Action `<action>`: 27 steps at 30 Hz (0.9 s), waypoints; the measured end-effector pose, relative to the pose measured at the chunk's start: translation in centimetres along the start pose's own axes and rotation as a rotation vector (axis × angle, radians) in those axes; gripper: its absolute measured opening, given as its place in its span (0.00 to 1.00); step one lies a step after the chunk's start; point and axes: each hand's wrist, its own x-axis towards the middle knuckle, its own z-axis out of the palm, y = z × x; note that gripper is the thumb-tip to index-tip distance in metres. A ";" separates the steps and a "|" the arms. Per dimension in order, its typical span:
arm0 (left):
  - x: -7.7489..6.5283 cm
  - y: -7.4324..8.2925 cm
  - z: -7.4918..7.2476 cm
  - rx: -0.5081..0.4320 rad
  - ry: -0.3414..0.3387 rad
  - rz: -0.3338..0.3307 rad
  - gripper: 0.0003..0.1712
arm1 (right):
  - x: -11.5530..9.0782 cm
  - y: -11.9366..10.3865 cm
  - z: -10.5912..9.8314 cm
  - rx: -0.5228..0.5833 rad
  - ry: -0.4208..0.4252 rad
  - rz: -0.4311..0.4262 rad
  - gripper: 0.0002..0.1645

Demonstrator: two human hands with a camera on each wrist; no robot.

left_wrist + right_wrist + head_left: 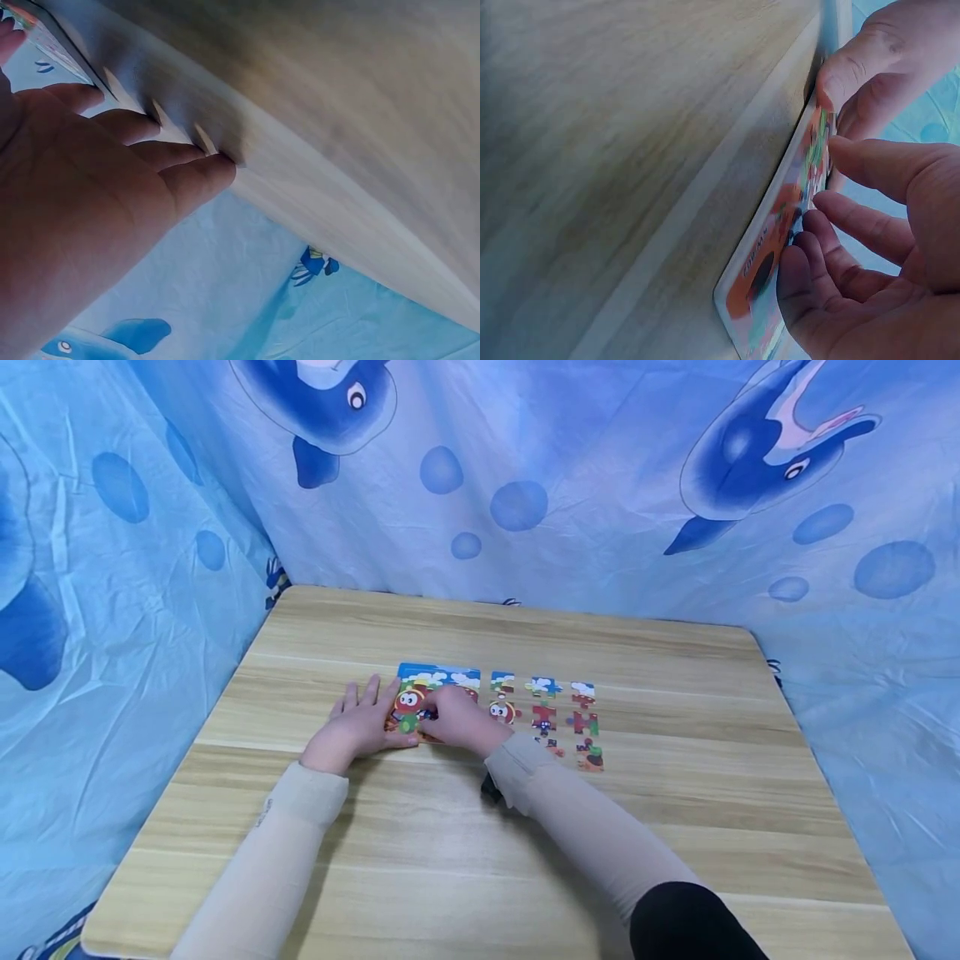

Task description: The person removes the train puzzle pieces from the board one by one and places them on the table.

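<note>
A colourful cartoon jigsaw puzzle board (442,670) lies flat on the table, partly covered by both hands. My left hand (358,727) rests spread along the board's left side, with its thumb at the near edge. In the left wrist view, the fingertips (217,169) of the left hand touch the tabletop. Over the middle of the board is my right hand (461,720), its bent fingers at the picture. The right wrist view shows the thumb and forefinger (855,214) apart, with the other fingertips against the board. No loose piece shows between them.
Right of the board, loose puzzle pieces lie spaced out in rows, among them a sky piece (544,686), a red piece (543,717) and a corner piece (591,758). My right forearm covers part of the lowest row. A blue dolphin curtain (600,552) surrounds the wooden table (675,735).
</note>
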 end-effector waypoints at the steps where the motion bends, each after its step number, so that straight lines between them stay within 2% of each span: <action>1: 0.2 -0.1 0.2 -0.001 -0.002 -0.004 0.70 | 0.1 -0.1 0.0 0.006 -0.003 0.009 0.06; 6: 1.6 -1.4 1.5 0.007 0.018 -0.003 0.75 | 0.4 -0.4 0.2 0.025 -0.011 0.053 0.06; 9: 1.7 -1.6 1.8 0.001 0.039 0.006 0.74 | 0.5 -0.5 0.2 0.032 -0.008 0.065 0.07; 14: 1.4 -1.3 1.6 0.001 0.041 0.008 0.72 | 0.6 -0.5 0.2 0.062 0.004 0.099 0.09; 21: 0.0 0.1 0.2 0.001 0.018 0.003 0.69 | 0.6 -0.1 0.2 0.130 0.036 0.100 0.08; 27: 0.0 0.0 0.3 0.013 0.016 0.000 0.69 | 0.5 -0.3 0.1 0.232 0.084 0.088 0.03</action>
